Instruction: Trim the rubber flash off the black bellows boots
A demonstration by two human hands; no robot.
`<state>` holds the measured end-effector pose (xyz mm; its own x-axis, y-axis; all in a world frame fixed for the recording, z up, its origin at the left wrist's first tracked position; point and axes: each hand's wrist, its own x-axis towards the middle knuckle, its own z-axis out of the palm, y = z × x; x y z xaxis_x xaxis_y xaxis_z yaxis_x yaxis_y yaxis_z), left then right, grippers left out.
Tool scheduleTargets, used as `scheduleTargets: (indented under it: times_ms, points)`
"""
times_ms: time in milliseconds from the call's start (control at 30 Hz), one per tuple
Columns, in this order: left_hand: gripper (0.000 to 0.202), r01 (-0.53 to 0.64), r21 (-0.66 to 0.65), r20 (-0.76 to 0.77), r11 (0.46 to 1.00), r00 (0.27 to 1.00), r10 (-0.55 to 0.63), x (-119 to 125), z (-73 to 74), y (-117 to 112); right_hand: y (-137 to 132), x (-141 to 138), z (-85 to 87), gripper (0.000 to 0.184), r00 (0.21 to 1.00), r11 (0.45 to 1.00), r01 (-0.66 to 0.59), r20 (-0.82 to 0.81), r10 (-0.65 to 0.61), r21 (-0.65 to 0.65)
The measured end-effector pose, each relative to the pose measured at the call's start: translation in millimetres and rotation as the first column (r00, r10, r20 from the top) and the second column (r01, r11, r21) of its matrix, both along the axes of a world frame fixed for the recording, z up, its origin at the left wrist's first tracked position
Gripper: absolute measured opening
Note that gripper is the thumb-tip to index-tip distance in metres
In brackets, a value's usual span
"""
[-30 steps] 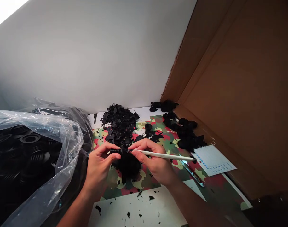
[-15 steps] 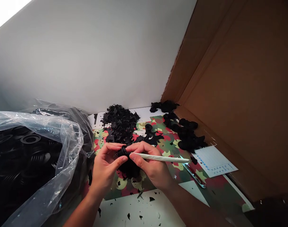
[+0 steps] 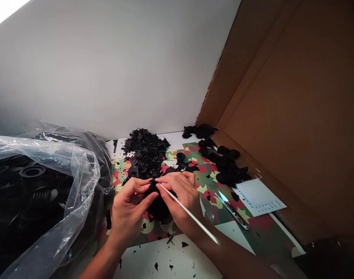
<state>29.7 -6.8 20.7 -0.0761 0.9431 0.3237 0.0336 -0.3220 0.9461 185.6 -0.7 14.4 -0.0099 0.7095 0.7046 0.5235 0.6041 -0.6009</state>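
Between the fingertips of my left hand (image 3: 126, 213) is a small black rubber part (image 3: 154, 181), mostly hidden by the fingers. A moment earlier it showed ribs like a bellows. My right hand (image 3: 184, 199) pinches a thin white stick (image 3: 194, 218), its near end slanting down to the right over the wrist. The stick's other end is at the black part, and right fingertips also touch that part. Below the hands lies a dark heap of black pieces (image 3: 158, 211), partly covered by them.
A clear plastic bag (image 3: 86, 170) full of black ribbed parts stands left. Black scraps (image 3: 145, 149) are piled behind the hands. More black parts (image 3: 231, 164) line the cardboard wall (image 3: 281, 116). A printed card (image 3: 260, 197) and a red-handled metal tool (image 3: 233, 211) lie right.
The white stick has swung from nearly level to slanting down toward me. My right hand has turned with it, and the black part is now more hidden between the fingers.
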Motion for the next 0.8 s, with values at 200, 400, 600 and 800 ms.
scheduleTargets:
  times_ms: [200,400,600,800]
  points:
    - [0.030,0.153,-0.128,0.306,0.980,0.946,-0.108,-3.2,7.4,4.8,35.7,35.0,-16.8,0.026,0.955,0.915,0.286,0.168,-0.246,-0.285]
    - [0.039,0.300,-0.283,0.538,0.911,0.836,-0.108,-4.8,13.1,7.3,39.7,44.6,-20.6,0.027,0.997,0.821,-0.076,-0.069,0.045,-0.566]
    - [0.039,0.359,-0.310,0.590,0.880,0.799,-0.118,-3.1,15.1,5.3,34.2,40.0,-11.6,0.026,0.985,0.879,-0.108,-0.171,0.030,-0.464]
    - [0.041,0.382,-0.328,0.626,0.864,0.773,-0.104,-6.6,16.1,5.8,30.3,40.0,-3.3,0.024,0.973,0.856,-0.114,-0.230,-0.006,-0.505]
